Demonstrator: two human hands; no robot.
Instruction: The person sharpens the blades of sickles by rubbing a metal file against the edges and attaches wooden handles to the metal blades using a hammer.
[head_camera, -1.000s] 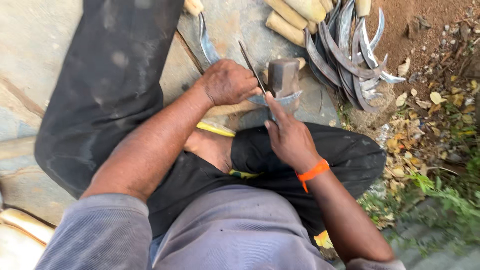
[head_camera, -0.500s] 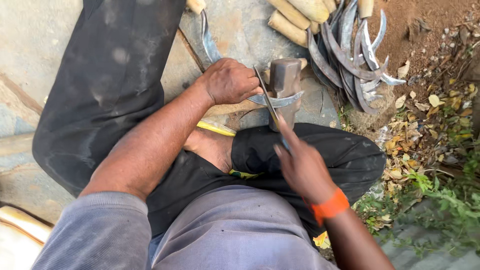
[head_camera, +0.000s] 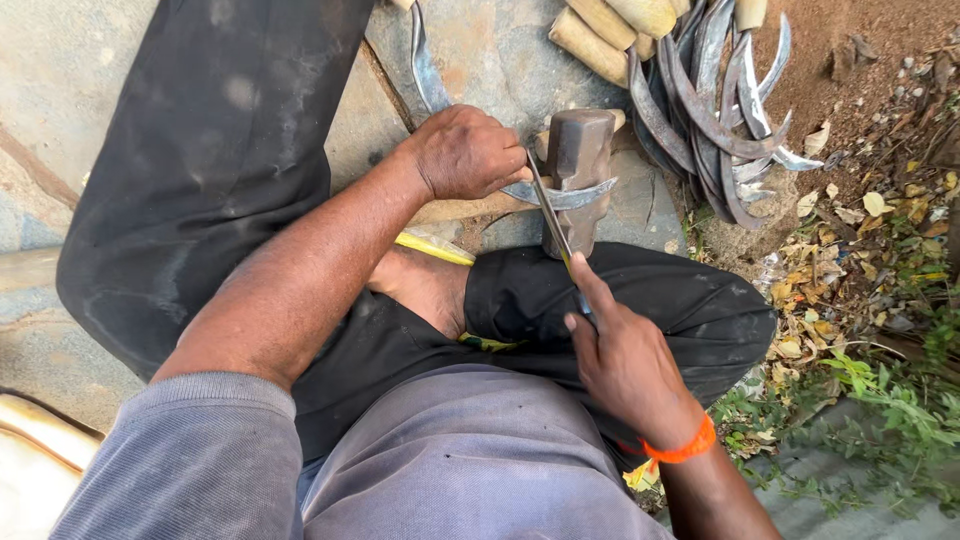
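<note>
In the head view, the left hand (head_camera: 465, 152) is closed around a curved sickle blade (head_camera: 560, 195) and presses it across the metal block (head_camera: 578, 165). The right hand (head_camera: 625, 360), nearer to the body than the block, grips a thin file (head_camera: 550, 215), with the forefinger stretched along it, and its tip lies on the blade. I judge the step is filing the edge; the next stroke needs steady pressure. Behind the block is a heap of sickles (head_camera: 710, 90).

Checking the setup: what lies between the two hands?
In the head view, a slim file spans from the right hand toward the left hand, crossing the curved blade.
</note>
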